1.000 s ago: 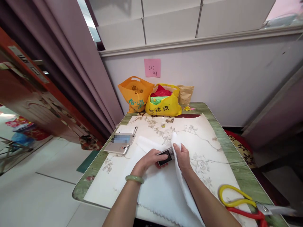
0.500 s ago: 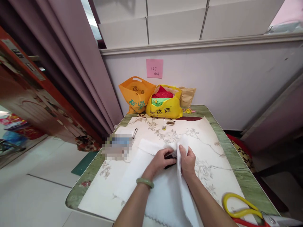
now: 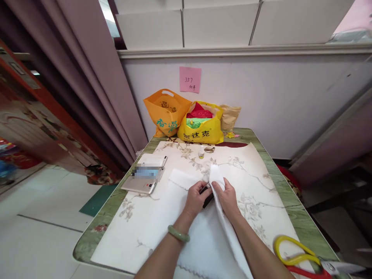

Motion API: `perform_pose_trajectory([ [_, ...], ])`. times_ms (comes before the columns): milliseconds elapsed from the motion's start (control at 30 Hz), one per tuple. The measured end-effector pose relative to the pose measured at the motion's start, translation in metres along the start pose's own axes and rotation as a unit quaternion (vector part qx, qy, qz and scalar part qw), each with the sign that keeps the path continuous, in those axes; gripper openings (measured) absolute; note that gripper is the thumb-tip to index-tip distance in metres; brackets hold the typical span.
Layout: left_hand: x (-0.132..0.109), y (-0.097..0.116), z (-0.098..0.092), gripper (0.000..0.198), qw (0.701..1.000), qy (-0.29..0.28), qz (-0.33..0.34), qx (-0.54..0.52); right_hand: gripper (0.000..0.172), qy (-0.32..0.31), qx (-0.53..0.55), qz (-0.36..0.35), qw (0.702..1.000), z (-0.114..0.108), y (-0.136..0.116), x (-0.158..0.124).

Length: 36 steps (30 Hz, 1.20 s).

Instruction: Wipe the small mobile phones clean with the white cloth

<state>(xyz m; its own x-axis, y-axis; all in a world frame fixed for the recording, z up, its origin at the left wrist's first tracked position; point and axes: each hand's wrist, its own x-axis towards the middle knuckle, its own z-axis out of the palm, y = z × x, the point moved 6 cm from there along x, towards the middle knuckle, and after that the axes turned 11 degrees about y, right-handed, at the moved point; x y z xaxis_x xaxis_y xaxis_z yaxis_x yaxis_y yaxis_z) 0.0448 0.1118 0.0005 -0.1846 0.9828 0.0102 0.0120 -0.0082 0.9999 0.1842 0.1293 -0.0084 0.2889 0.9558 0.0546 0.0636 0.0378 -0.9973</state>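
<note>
White cloth [image 3: 200, 240], thick like felt and with a zigzag edge, lies spread on the table before me. Its right part is folded up into a raised ridge. My left hand [image 3: 194, 199] is closed round a small black and silver tool [image 3: 208, 200], perhaps a stapler, mostly hidden by the fingers and set against the raised fold. On the fold's other side, my right hand [image 3: 229, 197] pinches the cloth between thumb and fingers. Both hands are close together, and a green bangle [image 3: 178, 234] circles the left wrist.
Yellow- and red-handled scissors [image 3: 308, 257] lie at the front right. Two phones [image 3: 138, 183] rest at the left. Toward the back are a small bottle [image 3: 201, 152], glasses [image 3: 209, 149], an orange bag [image 3: 167, 114], a yellow bag [image 3: 200, 131] and a brown paper bag [image 3: 230, 117].
Both hands have shifted slightly left with the raised fold and the black tool. More of the tool shows now. The view has tilted a little.
</note>
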Motion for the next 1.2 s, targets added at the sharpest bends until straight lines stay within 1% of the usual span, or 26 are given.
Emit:
perform_pose_trajectory([
  [133,0.000,-0.005,0.000,0.029,1.000,-0.004,-0.021,-0.015,0.044,0.006,0.009,-0.011,1.000,-0.002,-0.003,0.000],
  [233,0.001,-0.007,0.001,0.028,0.999,-0.015,-0.026,-0.023,0.047,0.015,0.007,-0.001,1.000,-0.004,0.000,0.002],
  [367,0.001,-0.008,0.001,0.027,0.999,-0.027,-0.018,-0.037,0.051,0.028,0.023,0.021,0.999,-0.007,0.008,0.004],
  [533,-0.003,-0.005,0.002,0.024,1.000,-0.016,0.000,-0.020,0.048,0.036,0.034,0.027,0.998,-0.009,0.014,0.006],
  [600,-0.005,-0.004,0.005,0.024,0.999,-0.027,-0.011,-0.030,0.048,0.043,0.038,0.034,0.998,-0.010,0.014,0.005],
  [700,-0.007,-0.001,0.008,0.025,0.997,-0.055,-0.031,-0.051,0.047,0.018,0.029,0.028,0.999,-0.008,0.008,0.003],
  [833,-0.006,0.006,0.006,0.023,0.996,-0.076,-0.015,-0.042,0.049,-0.027,-0.039,-0.014,0.999,-0.005,-0.005,-0.001],
  [933,-0.006,0.004,0.004,0.026,0.993,-0.090,-0.049,-0.065,0.046,-0.034,-0.059,-0.028,0.997,-0.005,-0.009,-0.002],
  [1033,-0.007,-0.001,0.005,0.030,0.986,-0.097,-0.085,-0.104,0.047,-0.020,-0.069,-0.039,0.997,-0.006,-0.008,0.000],
  [1100,-0.008,-0.003,0.005,0.034,0.983,-0.094,-0.097,-0.121,0.049,-0.004,-0.082,-0.044,0.996,-0.007,-0.006,0.003],
  [1200,-0.008,-0.004,0.004,0.036,0.983,-0.082,-0.100,-0.134,0.054,0.041,-0.106,-0.052,0.992,-0.011,-0.002,0.006],
])
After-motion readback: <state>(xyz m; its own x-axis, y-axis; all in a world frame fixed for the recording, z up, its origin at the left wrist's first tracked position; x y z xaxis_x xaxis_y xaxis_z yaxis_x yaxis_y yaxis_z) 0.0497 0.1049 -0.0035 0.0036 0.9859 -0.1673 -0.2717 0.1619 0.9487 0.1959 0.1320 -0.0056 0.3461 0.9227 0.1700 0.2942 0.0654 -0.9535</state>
